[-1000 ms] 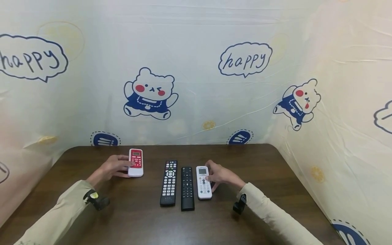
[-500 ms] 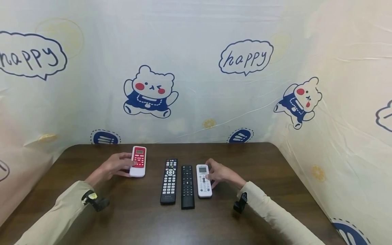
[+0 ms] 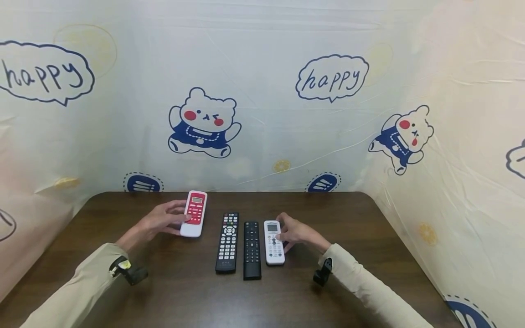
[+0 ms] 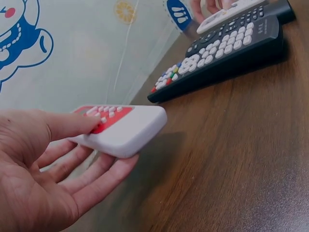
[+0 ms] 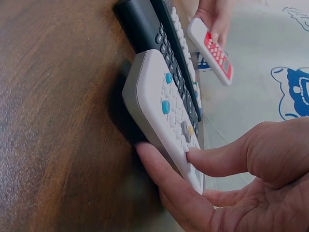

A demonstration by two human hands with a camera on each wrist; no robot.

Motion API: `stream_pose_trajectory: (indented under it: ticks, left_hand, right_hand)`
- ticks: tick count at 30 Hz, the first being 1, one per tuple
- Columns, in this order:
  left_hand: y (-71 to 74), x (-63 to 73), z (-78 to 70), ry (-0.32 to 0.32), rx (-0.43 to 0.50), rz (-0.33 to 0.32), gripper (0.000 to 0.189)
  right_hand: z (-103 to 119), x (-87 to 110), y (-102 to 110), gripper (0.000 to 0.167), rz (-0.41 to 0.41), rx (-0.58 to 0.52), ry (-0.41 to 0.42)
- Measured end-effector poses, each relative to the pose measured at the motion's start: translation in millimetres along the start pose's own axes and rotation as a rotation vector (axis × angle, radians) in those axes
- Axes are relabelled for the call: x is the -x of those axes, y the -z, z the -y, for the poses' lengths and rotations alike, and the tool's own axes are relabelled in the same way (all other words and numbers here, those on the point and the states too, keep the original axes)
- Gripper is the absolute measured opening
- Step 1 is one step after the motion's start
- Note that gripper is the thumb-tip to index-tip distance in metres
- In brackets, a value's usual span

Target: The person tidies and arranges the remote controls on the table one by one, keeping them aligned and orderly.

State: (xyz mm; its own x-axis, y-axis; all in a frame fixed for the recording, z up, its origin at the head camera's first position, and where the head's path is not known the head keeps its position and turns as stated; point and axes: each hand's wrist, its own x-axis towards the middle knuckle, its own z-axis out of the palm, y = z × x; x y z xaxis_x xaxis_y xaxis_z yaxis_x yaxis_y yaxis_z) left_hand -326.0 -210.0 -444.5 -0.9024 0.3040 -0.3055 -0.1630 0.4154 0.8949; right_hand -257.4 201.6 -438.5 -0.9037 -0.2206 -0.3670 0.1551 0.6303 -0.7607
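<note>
My left hand (image 3: pixel 162 219) pinches a white remote control with a red key panel (image 3: pixel 194 213), thumb on its face and fingers beneath. In the left wrist view this red-and-white remote (image 4: pixel 130 128) is held above the tabletop, a shadow under it. At the right, my right hand (image 3: pixel 297 231) grips a white remote with a small grey screen (image 3: pixel 274 248) by its right side. The right wrist view shows the thumb on the keys of that white remote (image 5: pixel 157 92) and fingers at its edge and underside. Its near end sits close to the tabletop; whether it touches, I cannot tell.
Between the hands lie two black remotes: a wider one with white keys (image 3: pixel 227 243) and a slimmer one with dark keys (image 3: pixel 252 250). They rest side by side on the brown wooden table (image 3: pixel 184 296). A printed curtain (image 3: pixel 262 136) hangs behind the table's far edge.
My left hand has moved right and slightly up with the red-and-white remote, which now tilts more and is nearer the black remotes. The right hand and its white remote have stayed in place.
</note>
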Motion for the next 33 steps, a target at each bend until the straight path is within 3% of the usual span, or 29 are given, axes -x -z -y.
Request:
stream_pose_trajectory:
  ticks: [11,24,33]
  left_hand:
    - [-7.6,5.5,-1.6,-0.071,-0.004,-0.002,0.093]
    - [-13.8,12.8,3.1,-0.052,0.015,0.014,0.093]
    - [-18.3,18.0,10.3,-0.074,0.008,0.067,0.088]
  right_hand:
    - [2.2,1.7,0.3,0.050,0.002,-0.009,0.003]
    - [1.4,-0.4,1.0,0.051,-0.007,0.026,-0.008]
    - [0.9,-1.8,2.0,0.051,-0.019,0.008,-0.026]
